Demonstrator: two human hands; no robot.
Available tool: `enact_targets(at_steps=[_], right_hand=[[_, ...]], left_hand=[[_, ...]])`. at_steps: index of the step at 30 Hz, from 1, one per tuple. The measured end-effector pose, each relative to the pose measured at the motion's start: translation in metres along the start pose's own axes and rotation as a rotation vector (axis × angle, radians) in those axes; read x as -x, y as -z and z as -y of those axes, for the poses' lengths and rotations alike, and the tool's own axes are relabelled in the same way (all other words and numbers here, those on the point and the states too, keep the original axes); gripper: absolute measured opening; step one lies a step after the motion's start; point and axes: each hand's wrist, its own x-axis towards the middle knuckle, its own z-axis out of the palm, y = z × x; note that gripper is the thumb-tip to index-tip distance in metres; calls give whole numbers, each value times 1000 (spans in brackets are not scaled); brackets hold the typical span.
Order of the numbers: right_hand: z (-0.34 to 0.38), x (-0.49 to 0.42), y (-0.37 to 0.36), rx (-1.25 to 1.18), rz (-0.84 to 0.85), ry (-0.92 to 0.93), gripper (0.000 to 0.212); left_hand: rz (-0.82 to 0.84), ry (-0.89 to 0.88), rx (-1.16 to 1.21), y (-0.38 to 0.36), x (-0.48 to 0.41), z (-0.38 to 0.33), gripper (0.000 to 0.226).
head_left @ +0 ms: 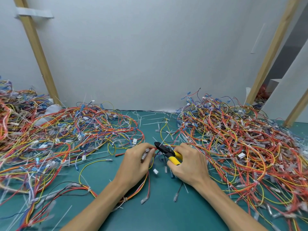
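On the far left a heap of loose harnesses (58, 130) covers the green mat (166, 205), and none of it bears on the coming move. Next comes the left hand (138, 159), palm down. Its fingers are curled and its thumb and fingertips pinch the wire bundle (148, 149) at its upper end. From there the rest of the bundle trails under the palm and back toward the person's near left. A short stretch of red wire runs out of that pinch almost level, left to right, across the gap between the hands, and the move turns on this stretch. The cutters (166, 151) lie slantwise to it, with the black nose up and to the left and the yellow handles down and to the right, so the nose meets the wire just beside the left fingertips and crosses it at an angle. Whether the blades already sit round the wire or merely rest on it cannot be told. The right hand (188, 164) is closed round the handles, fingers wrapped over them, and is the nearer of the two to the tool's pivot. The squeeze is therefore likely its job, while the left keeps the wire taut. Farther right a second heap (241, 139) spreads to the mat's edge, and pale cut tie ends (150, 117) lie scattered between the heaps.
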Motion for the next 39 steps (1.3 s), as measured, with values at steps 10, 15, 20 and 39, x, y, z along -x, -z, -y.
enact_targets(at_steps=[10, 15, 20, 39], right_hand=[[0, 2, 0, 10, 53, -8, 23], [-3, 0, -1, 10, 60, -14, 26], [-4, -2, 0, -22, 65, -24, 26], [-3, 2, -3, -153, -31, -39, 37]], left_hand=[[28, 60, 14, 1, -2, -1, 10], [26, 57, 11, 0, -2, 0, 10], [31, 44, 9, 0, -1, 1, 10], [-28, 168, 74, -4, -2, 10, 14]])
